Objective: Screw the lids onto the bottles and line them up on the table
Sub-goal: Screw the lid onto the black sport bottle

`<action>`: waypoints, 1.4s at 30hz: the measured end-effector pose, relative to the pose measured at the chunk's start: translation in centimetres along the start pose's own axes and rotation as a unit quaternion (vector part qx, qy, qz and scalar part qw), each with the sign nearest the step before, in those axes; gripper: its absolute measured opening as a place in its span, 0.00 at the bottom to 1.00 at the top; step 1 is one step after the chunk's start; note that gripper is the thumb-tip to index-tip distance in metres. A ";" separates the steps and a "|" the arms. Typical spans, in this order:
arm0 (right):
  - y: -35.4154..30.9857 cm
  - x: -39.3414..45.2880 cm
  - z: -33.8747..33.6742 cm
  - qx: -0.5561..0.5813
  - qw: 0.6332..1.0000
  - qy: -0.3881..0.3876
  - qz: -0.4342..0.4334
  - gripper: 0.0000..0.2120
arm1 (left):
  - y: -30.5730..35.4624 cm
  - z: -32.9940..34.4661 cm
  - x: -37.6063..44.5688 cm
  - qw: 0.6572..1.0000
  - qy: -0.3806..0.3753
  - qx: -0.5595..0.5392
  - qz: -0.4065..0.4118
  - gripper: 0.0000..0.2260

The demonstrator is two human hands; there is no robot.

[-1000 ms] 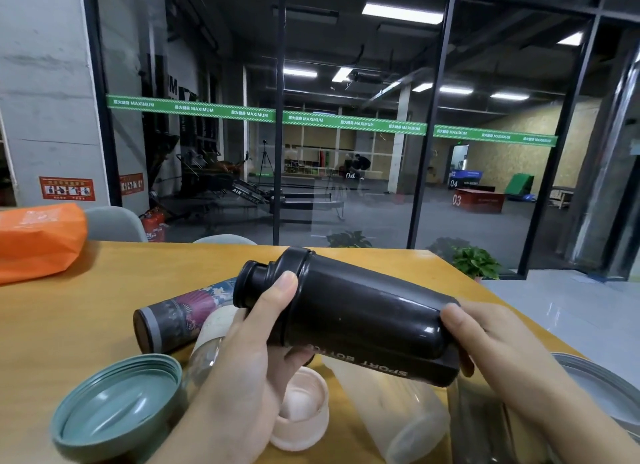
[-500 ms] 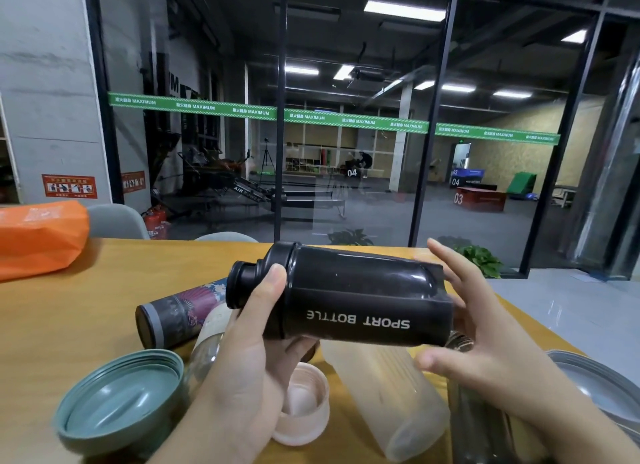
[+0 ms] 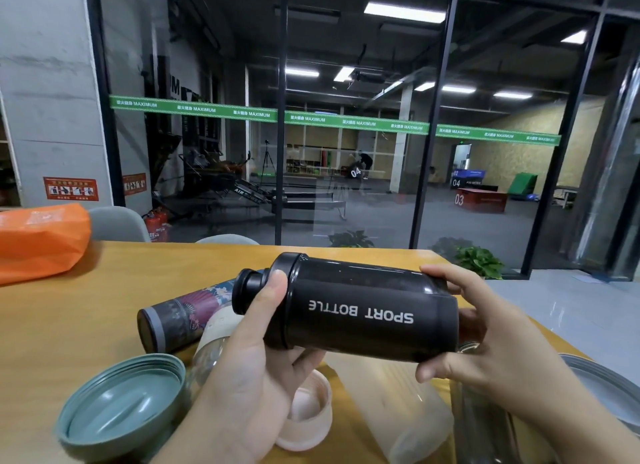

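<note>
Black, smooth plastic makes up the sport bottle [image 3: 363, 311], which is held in the air above the wooden bench [image 3: 69, 318], lying on its side between the two hands. Its long axis runs nearly level, left to right across the view, with the capped neck pointing to the person's left and slightly away, the base to the right; the printed lettering reads upside down. The left hand [image 3: 249, 377] grasps the lid end, thumb laid over the shoulder by the black lid [image 3: 258, 290] and fingers curled beneath. The right hand [image 3: 485, 346] wraps the base end, fingers over the top and thumb underneath. Judging by its look, the bottle is probably empty and light, stiff enough to take a firm squeeze, though the glossy wall could slip in a loose grip; the wide body suits holding, the lid rim suits twisting. Below it on the bench lie a patterned bottle [image 3: 183, 316] on its side, a translucent bottle [image 3: 391, 404], a green lid [image 3: 121, 411] and a pink lid [image 3: 306, 415], both upturned.
</note>
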State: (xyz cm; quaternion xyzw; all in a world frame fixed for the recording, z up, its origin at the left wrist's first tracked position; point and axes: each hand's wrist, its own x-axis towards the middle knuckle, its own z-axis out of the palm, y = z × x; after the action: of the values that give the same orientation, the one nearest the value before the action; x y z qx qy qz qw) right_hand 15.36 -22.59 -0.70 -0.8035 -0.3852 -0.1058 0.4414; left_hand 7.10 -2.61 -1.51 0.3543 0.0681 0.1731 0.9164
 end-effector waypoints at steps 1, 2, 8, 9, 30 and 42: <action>-0.1 -0.1 -0.1 -0.006 1.000 0.000 0.002 0.45 | 0.0 0.0 0.0 1.000 0.004 -0.005 0.000 0.22; -0.2 -0.2 -0.1 -0.012 1.000 -0.001 0.003 0.44 | 0.0 0.1 0.0 1.000 0.006 -0.007 -0.001 0.22; 0.0 -0.4 0.1 -0.044 0.999 0.004 0.003 0.39 | -0.2 0.1 0.0 1.000 0.007 -0.012 0.005 0.21; 0.1 -0.5 0.1 -0.048 0.999 0.007 0.000 0.38 | -0.3 0.1 0.0 1.000 0.007 -0.012 0.007 0.21; -0.3 -0.4 0.3 -0.039 0.999 0.011 -0.023 0.35 | -0.6 -1.1 0.9 0.990 -0.044 0.073 0.113 0.26; -0.4 -0.2 -0.4 -0.056 0.996 0.046 -0.054 0.37 | -0.5 -2.0 1.7 0.956 -0.078 0.178 0.222 0.36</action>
State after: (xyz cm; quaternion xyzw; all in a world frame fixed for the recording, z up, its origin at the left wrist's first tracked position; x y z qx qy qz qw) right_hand 15.06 -22.91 -0.31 -0.7991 -0.4005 -0.1878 0.4070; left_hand 8.30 -1.08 -3.37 0.5299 -0.0540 0.3288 0.7799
